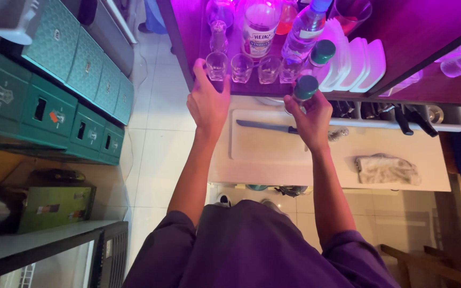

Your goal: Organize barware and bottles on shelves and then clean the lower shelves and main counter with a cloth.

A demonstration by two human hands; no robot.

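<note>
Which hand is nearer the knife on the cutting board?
Right. The right hand, holding a green-capped jar, hovers directly over the knife; the left hand grips a shot glass farther off.

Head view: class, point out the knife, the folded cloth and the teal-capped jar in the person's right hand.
Knife [265, 127]: head view, on the blade's middle.
Folded cloth [386, 169]: head view, on its centre.
Teal-capped jar [305, 87]: head view, on the cap's top.

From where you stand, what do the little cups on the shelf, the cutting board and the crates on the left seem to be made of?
The small cups look like clear glass: see-through, with bright glints. The left hand touches the end one.

The cutting board looks like pale matte plastic, though the look leaves that open.

The green crates seem moulded plastic, with a patterned surface and cut-out handles.
</note>
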